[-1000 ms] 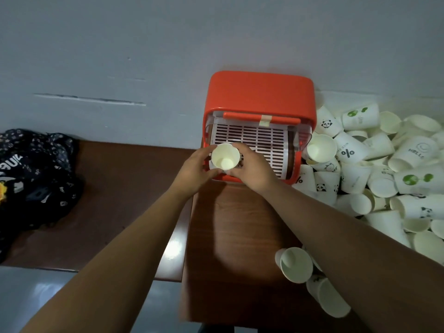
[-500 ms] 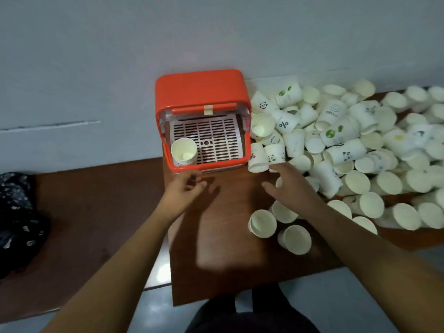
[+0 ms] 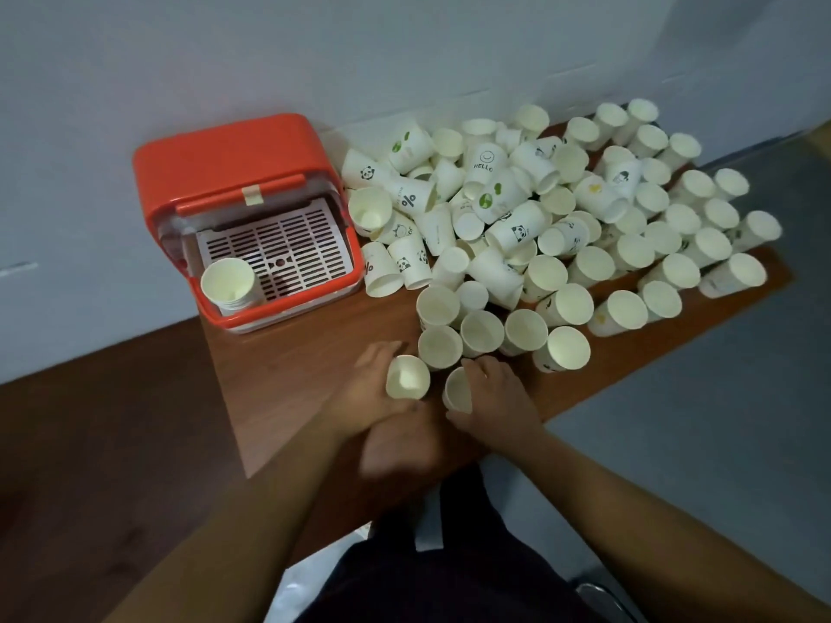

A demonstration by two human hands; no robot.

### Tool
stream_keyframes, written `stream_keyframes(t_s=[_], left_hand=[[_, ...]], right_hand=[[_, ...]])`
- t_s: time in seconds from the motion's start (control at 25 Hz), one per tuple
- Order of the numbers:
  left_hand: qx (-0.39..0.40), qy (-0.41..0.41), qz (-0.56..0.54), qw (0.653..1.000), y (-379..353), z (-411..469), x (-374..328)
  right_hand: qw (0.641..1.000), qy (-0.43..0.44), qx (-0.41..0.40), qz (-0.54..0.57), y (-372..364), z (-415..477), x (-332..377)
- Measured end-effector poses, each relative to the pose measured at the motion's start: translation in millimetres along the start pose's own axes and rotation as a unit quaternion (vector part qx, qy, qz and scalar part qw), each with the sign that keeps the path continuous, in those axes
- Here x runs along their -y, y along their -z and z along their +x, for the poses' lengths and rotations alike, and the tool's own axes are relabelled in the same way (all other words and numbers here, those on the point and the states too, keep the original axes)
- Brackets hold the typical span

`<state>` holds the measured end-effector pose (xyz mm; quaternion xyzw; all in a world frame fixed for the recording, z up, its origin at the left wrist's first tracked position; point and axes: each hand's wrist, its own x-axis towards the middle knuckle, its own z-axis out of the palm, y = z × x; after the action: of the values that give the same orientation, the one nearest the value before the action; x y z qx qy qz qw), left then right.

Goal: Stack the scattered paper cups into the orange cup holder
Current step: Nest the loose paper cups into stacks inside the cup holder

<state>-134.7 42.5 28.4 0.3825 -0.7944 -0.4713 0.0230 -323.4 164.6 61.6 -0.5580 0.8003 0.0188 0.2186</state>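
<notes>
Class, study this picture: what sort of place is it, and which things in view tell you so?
Probably a plain indoor workroom or office: a brown table against a bare pale wall, a grey floor, and a heap of paper cups beside an orange holder.

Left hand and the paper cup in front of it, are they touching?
Touching. The head view shows the left hand wrapped round the paper cup, fingers behind it and thumb under its rim; the right hand grips a second cup.
</notes>
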Motion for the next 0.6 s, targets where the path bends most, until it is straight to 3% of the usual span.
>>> stream_keyframes(t_s=[0.4, 0.6], left_hand=[[-0.034, -0.049, 0.025, 0.998, -15.4, -9.0, 23.3], [-0.115, 0.004, -0.006, 0.993, 37.6, -42.7, 44.4]], right_hand=[[0.997, 0.054, 0.061, -0.016, 13.3, 12.1, 14.6], [0.991, 0.094, 0.063, 0.066, 66.9, 38.7, 66.9]])
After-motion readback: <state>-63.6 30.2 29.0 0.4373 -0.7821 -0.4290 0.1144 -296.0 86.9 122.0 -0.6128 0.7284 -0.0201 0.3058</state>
